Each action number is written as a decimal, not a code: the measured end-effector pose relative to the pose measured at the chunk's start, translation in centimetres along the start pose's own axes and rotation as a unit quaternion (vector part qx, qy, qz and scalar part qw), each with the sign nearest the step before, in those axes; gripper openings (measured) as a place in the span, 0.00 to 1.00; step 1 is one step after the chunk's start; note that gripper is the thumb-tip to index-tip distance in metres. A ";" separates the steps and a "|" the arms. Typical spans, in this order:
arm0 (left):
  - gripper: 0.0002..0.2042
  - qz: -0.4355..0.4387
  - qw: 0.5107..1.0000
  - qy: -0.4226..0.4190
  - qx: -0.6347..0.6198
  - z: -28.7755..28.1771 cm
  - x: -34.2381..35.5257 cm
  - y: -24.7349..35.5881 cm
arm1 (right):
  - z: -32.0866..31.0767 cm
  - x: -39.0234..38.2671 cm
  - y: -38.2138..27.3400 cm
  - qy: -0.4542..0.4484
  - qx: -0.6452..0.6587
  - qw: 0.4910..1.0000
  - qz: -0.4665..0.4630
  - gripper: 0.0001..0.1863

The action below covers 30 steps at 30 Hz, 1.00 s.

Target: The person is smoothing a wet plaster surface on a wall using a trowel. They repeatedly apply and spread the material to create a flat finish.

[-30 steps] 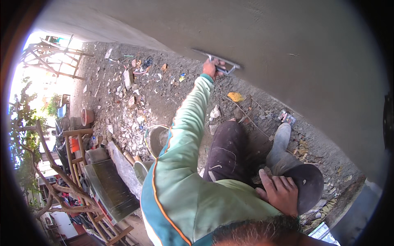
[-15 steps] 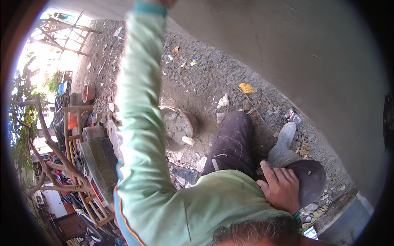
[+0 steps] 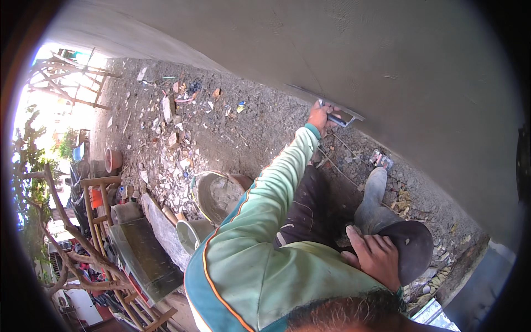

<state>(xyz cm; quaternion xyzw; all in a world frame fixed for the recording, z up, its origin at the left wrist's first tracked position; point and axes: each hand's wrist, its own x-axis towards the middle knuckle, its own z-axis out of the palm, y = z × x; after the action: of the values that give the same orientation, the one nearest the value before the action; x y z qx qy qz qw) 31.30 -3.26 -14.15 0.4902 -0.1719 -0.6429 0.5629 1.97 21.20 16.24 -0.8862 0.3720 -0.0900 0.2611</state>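
Left hand [image 3: 319, 117] is wrapped round the handle of a trowel [image 3: 337, 120], which is held against the grey wall [image 3: 420, 105] near its foot; right hand [image 3: 379, 256] is rested on the knee [image 3: 414, 252], fingers loosely bent. Grey-mix bucket [image 3: 241, 181] is partly hidden by the green sleeve [image 3: 276, 176], with rubble [image 3: 167, 109] scattered beyond

The trowel [image 3: 355, 114] in the left hand [image 3: 319, 118] is showing a thin metal blade and a smooth dark handle. Beyond the left hand, the wall [image 3: 409, 110] is looking matt and mostly smooth. Behind it, the sleeve [image 3: 279, 177] is wrinkling in matt cloth. Left of it, the ground [image 3: 235, 122] is looking rough. Under the right hand [image 3: 379, 257], cloth trousers [image 3: 414, 249] are looking matt.
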 end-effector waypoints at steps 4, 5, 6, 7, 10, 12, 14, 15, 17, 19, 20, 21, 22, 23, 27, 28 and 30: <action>0.09 0.038 0.996 -0.064 0.043 3.6 -3.5 11.0 | -0.4 -0.3 0.1 0.002 0.001 1.000 0.000 0.30; 0.09 0.066 0.994 -0.069 0.057 4.4 -5.1 14.6 | -0.5 -0.2 -0.1 -0.003 0.001 1.000 -0.005 0.30; 0.09 0.094 0.991 -0.072 0.069 5.2 -6.7 18.5 | -0.6 -0.2 -0.3 -0.007 0.005 1.000 -0.009 0.30; 0.10 0.119 0.984 -0.054 0.117 6.6 -8.6 22.6 | -0.6 -0.1 -0.5 -0.011 0.008 1.000 -0.011 0.30; 0.09 0.205 0.957 -0.071 0.192 10.5 -11.9 34.8 | -0.5 -0.2 -1.1 -0.024 0.012 0.999 -0.018 0.30; 0.07 0.212 0.929 -0.218 0.212 13.4 -17.2 43.2 | -0.6 0.0 -1.5 -0.024 0.021 0.999 -0.033 0.30; 0.06 0.280 0.910 -0.174 0.251 13.9 -19.6 44.0 | -0.6 0.2 -2.0 -0.020 0.035 0.998 -0.050 0.31; 0.06 0.340 0.882 -0.146 0.293 13.6 -20.1 43.4 | -0.8 0.3 -2.1 -0.023 0.037 0.998 -0.054 0.31; 0.09 0.489 0.771 -0.076 0.400 11.5 -18.4 39.9 | -0.7 0.6 -2.1 -0.028 0.036 0.998 -0.051 0.31; 0.12 0.598 0.623 -0.005 0.504 8.8 -16.6 33.5 | -0.6 0.4 -2.1 -0.028 0.026 0.998 -0.049 0.31; 0.14 0.577 0.593 0.024 0.561 7.6 -16.8 29.5 | -0.6 0.3 -2.2 -0.029 0.026 0.998 -0.053 0.31; 0.14 0.501 0.586 0.065 0.634 7.1 -16.9 25.7 | -0.5 0.2 -2.1 -0.029 0.023 0.998 -0.052 0.31; 0.14 0.418 0.571 0.107 0.699 7.0 -16.9 23.1 | -0.4 0.1 -2.0 -0.032 0.022 0.998 -0.051 0.32; 0.14 0.424 0.574 0.109 0.692 8.1 -16.7 22.1 | -0.4 0.1 -1.8 -0.037 0.019 0.998 -0.046 0.32; 0.15 0.458 0.568 0.130 0.671 13.8 -15.6 21.4 | -0.4 -0.3 -1.5 -0.040 0.012 0.998 -0.035 0.33; 0.14 0.471 0.557 0.142 0.669 15.4 -15.5 21.9 | -0.3 -0.4 -1.4 -0.038 0.012 0.999 -0.032 0.33; 0.16 0.442 0.557 0.152 0.687 18.4 -15.1 21.5 | -0.2 -0.6 -1.4 -0.020 0.010 0.999 -0.024 0.33</action>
<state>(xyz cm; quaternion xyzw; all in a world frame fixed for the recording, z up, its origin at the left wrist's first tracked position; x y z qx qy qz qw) 26.38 -2.46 17.53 0.6814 -0.6679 0.0837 0.2872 2.35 22.36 17.15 -0.8938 0.3446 -0.0820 0.2752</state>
